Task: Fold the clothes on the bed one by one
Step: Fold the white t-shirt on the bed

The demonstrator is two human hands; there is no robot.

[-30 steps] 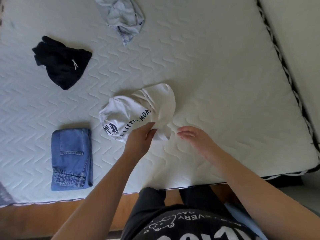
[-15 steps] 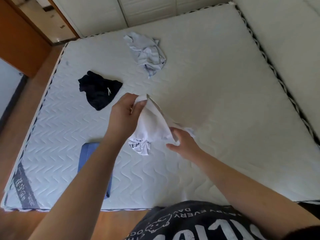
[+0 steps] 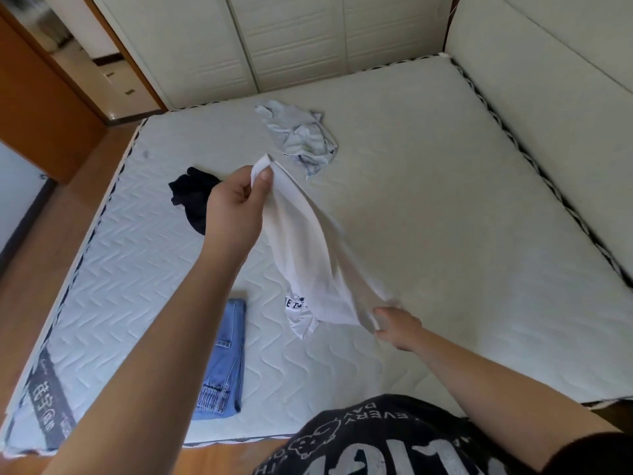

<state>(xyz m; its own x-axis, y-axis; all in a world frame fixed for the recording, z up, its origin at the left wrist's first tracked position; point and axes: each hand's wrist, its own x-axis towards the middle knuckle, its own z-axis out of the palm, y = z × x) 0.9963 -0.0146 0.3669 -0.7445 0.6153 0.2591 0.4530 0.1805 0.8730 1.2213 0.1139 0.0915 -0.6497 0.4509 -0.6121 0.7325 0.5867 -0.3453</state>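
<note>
The bed point(image 3: 428, 186), a bare quilted mattress, carries four garments. Since a second ago the white printed T-shirt point(image 3: 308, 255) has gone from a crumpled heap on the mattress to hanging stretched in the air above the bed's near half. Judgement: the garment is being opened out for spreading, so its folding proper has not begun.

The left hand point(image 3: 236, 207) is raised and pinches a top corner of the T-shirt between thumb and fingers. The right hand point(image 3: 397, 325) is low, just above the mattress, with its fingers curled on the shirt's lower edge. The printed part hangs slack between them, close to the mattress.

The folded blue jeans point(image 3: 222, 365) lie near the bed's front edge, left of the T-shirt, apparently done. The black garment point(image 3: 191, 200) lies crumpled toward the bed's left edge, partly hidden behind the left hand. The pale blue shirt point(image 3: 301, 135) lies crumpled toward the bed's far edge. Both await folding.

The right half of the bed offers wide open room for laying the T-shirt flat, well apart from the other garments.
</note>
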